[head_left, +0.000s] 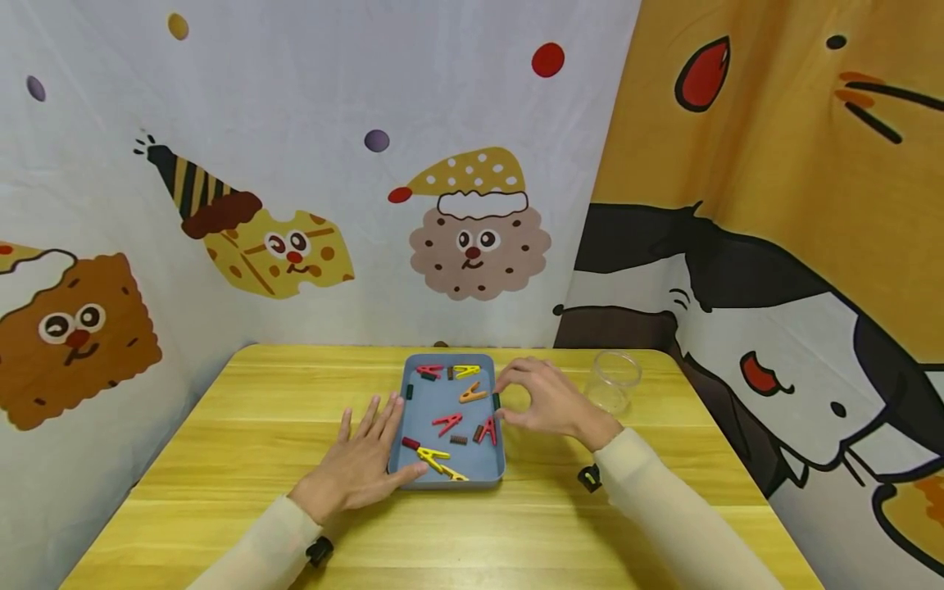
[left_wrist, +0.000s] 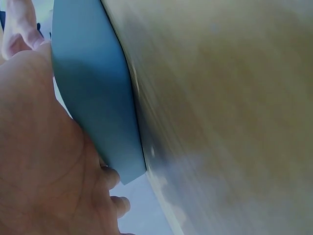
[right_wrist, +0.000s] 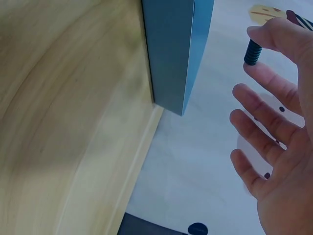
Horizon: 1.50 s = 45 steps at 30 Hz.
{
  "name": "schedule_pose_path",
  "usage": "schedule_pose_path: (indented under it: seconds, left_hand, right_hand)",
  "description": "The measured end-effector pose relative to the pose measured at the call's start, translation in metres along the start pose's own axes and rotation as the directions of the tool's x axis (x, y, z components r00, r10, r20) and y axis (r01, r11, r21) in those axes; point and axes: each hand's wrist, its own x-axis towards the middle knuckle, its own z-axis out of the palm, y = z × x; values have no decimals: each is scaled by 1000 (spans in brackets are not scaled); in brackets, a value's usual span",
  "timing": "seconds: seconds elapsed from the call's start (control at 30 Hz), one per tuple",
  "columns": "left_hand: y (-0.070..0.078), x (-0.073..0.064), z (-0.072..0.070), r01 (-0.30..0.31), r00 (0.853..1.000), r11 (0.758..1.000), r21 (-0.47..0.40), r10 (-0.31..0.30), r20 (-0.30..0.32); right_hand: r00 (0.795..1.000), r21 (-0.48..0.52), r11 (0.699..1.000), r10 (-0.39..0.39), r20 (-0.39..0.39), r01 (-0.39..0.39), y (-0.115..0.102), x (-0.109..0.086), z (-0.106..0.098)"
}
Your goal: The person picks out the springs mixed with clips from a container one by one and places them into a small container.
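A blue-grey tray [head_left: 435, 401] holds small clips and coil springs. My left hand [head_left: 354, 467] rests along its left side with the fingers straight and the thumb over the front corner. In the right wrist view, my right hand [right_wrist: 281, 127] pinches a dark green spring [right_wrist: 252, 52] end to end between thumb and index finger; the other fingers are spread. The head view places that spring at the tray's right rim. Inside lie red clips [head_left: 447, 423], an orange clip [head_left: 473, 392], yellow clips [head_left: 431, 456], a brown spring [head_left: 459, 440] and another dark green spring [head_left: 409, 392].
A clear round container [head_left: 614, 381] stands behind my right wrist, to the right of the tray. The wooden table [head_left: 243, 434] reaches back to a printed cloth [head_left: 310, 164] with cartoon figures.
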Motion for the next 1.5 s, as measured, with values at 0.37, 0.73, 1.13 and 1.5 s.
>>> schedule_pose_path:
  seconds: [0.37,0.73,1.13,1.5]
  left_hand:
    - [-1,1,0,1,1000,1000,-3,-1,5]
    - [-1,1,0,4,1000,1000,-10,-4,1]
    - [-2,1,5,7,1000,1000,0,-7,-29]
    - [0,0,6,-10,998,999,34,12,-65]
  right_hand:
    - [999,10,999,46,-16,-46,14,-8,-8]
    - [996,19,999,31,-83,-29,27,-12,-16]
    - [990,-32,996,74,-122,-79,40,-21,-24]
    - [980,-32,992,114,-166,-120,49,-29,-35]
